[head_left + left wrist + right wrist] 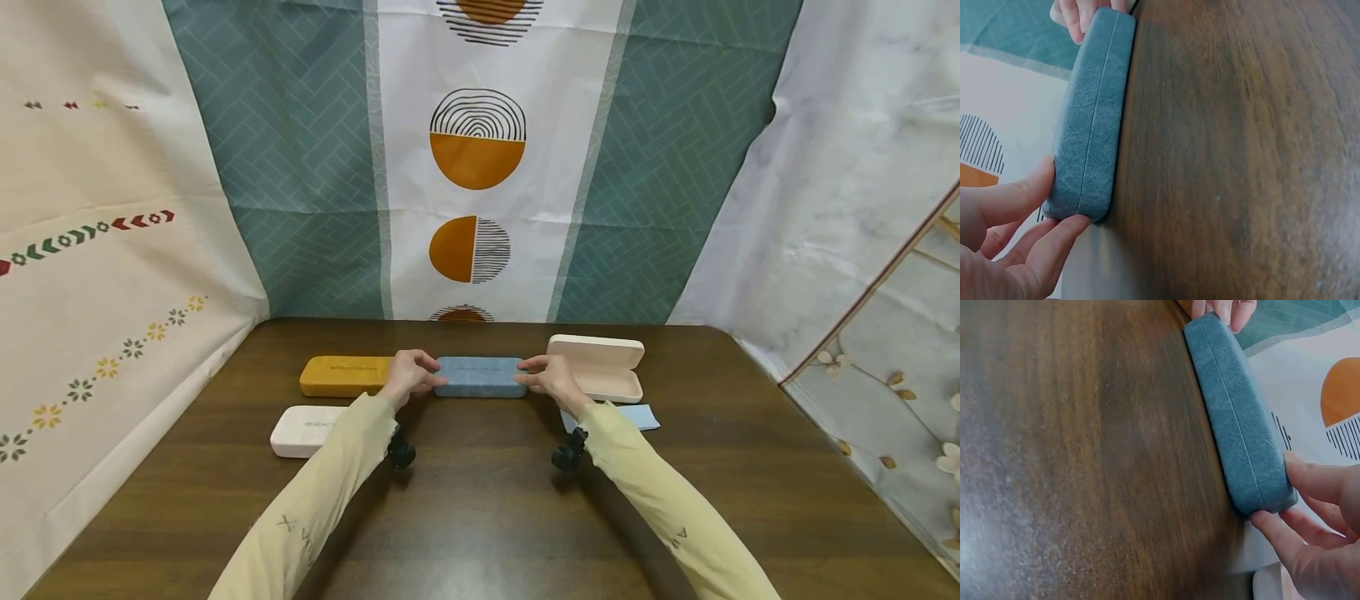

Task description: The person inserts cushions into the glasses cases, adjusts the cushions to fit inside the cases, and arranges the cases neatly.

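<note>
1. The blue case point(480, 377), a long box with rounded corners, lies closed at the far middle of the wooden table point(480, 517). Its skin looks like crinkled leather, with a thin straight seam along the near side.
2. The left hand point(408, 375) pinches the case's left end between thumb and fingers, the thumb at the top edge and a fingertip low by the seam.
3. The right hand point(553, 379) pinches the right end in much the same way.
4. Just left of the blue case lies a mustard case point(345, 377), similarly long and rounded, with dark lettering on top.
5. Nearer, at left, is a white case point(298, 429), its right part hidden behind the left sleeve point(322, 492).
6. At right, a pale hinged case point(596, 362) stands open, lid raised on the far side; a thin, light-blue cloth point(637, 416) lies just nearer.
7. The table's dark brown top shows streaked grain and a soft sheen.
</note>
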Tool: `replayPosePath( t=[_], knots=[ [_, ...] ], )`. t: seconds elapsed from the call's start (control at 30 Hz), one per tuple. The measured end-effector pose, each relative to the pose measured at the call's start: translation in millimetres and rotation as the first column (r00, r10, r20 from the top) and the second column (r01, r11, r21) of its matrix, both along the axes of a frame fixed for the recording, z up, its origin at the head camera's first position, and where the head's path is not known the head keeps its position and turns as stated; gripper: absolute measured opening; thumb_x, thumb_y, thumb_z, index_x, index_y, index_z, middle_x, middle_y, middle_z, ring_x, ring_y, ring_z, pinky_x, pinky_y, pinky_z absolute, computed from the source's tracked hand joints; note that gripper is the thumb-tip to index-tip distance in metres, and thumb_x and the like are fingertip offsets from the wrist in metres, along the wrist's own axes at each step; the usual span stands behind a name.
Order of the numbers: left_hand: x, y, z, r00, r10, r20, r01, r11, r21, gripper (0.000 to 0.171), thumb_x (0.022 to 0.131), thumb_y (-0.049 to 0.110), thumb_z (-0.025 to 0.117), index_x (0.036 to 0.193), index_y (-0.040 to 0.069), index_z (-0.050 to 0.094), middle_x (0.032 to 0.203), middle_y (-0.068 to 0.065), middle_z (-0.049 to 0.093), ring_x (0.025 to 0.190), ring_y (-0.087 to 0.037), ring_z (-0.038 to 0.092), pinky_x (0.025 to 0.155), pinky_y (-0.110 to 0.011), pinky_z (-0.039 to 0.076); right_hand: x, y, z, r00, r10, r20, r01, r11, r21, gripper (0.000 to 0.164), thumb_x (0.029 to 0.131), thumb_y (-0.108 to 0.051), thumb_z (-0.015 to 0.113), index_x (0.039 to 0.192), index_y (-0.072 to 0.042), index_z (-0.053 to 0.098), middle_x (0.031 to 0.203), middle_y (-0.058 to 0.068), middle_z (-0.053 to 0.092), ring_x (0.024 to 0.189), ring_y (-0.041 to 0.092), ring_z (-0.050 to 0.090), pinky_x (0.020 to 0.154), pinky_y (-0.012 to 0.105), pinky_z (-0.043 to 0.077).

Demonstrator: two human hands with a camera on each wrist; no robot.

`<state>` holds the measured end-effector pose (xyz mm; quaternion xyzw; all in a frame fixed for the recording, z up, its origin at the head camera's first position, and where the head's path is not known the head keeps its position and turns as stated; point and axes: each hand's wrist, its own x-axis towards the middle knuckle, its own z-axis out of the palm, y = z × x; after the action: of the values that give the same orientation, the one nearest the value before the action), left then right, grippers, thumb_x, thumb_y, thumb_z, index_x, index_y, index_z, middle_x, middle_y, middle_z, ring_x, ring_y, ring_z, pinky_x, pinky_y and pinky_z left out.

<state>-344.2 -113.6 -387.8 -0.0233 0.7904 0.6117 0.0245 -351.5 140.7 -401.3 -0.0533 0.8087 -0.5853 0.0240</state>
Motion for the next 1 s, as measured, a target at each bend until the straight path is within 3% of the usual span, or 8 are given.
replayPosePath(
  t=[0.33,0.57,0.67,0.8,1.0],
  knots=[
    [0.1,0,-0.1,1.0,-0.003,0.005,0.003,1.0,-0.011,0.024,0.073,-0.006,0.071,0.095,-0.008,0.061,0.101,-0.018,0.053,0.084,-0.028,0.054,0.075,-0.04,0.048,0.0,2,-1.6,1.0,0.027,-0.007,-0.027,0.999,-0.035,0.028,0.08,0.002,0.066,0.105,0.01,0.06,0.114,0.023,0.054,0.091,0.027,0.059,0.077,0.039,0.047],
    [-3.5,-4,8.7,0.999,-0.037,-0.031,0.036,0.999,-0.029,0.025,0.073,-0.006,0.071,0.096,-0.01,0.061,0.098,-0.017,0.056,0.087,-0.029,0.055,0.078,-0.042,0.046,-0.5,13,6.2,0.998,0.021,-0.051,-0.018,0.999,0.051,0.028,0.078,-0.002,0.07,0.103,0.008,0.062,0.101,0.017,0.061,0.066,0.012,0.056,0.064,0.034,0.048],
    [-3.9,-4,17.0,0.997,-0.029,-0.076,0.029,1.0,-0.013,0.026,0.073,-0.006,0.071,0.096,-0.009,0.061,0.099,-0.017,0.057,0.087,-0.03,0.055,0.079,-0.043,0.045,0.7,23,15.0,0.994,0.042,-0.102,-0.036,0.997,0.067,0.028,0.078,-0.002,0.07,0.103,0.008,0.062,0.096,0.018,0.062,0.07,0.017,0.057,0.066,0.039,0.048],
    [-3.4,4,26.3,0.992,-0.045,-0.116,0.051,0.997,0.055,0.022,0.073,-0.004,0.072,0.092,-0.006,0.062,0.1,-0.016,0.057,0.083,-0.029,0.059,0.078,-0.04,0.046,3.4,41,26.0,0.989,0.093,-0.115,-0.09,0.995,0.034,0.031,0.08,-0.001,0.067,0.107,0.011,0.059,0.103,0.023,0.059,0.092,0.029,0.058,0.079,0.043,0.045],
    [3.1,35,30.6,0.973,-0.161,-0.164,0.179,0.979,0.102,0.018,0.073,-0.002,0.073,0.087,-0.004,0.064,0.093,-0.014,0.059,0.075,-0.025,0.061,0.07,-0.034,0.05,10.1,73,31.5,0.978,0.103,-0.18,-0.088,0.992,0.089,0.031,0.079,0.001,0.068,0.106,0.012,0.058,0.104,0.024,0.059,0.092,0.03,0.058,0.074,0.033,0.048]
  ],
)
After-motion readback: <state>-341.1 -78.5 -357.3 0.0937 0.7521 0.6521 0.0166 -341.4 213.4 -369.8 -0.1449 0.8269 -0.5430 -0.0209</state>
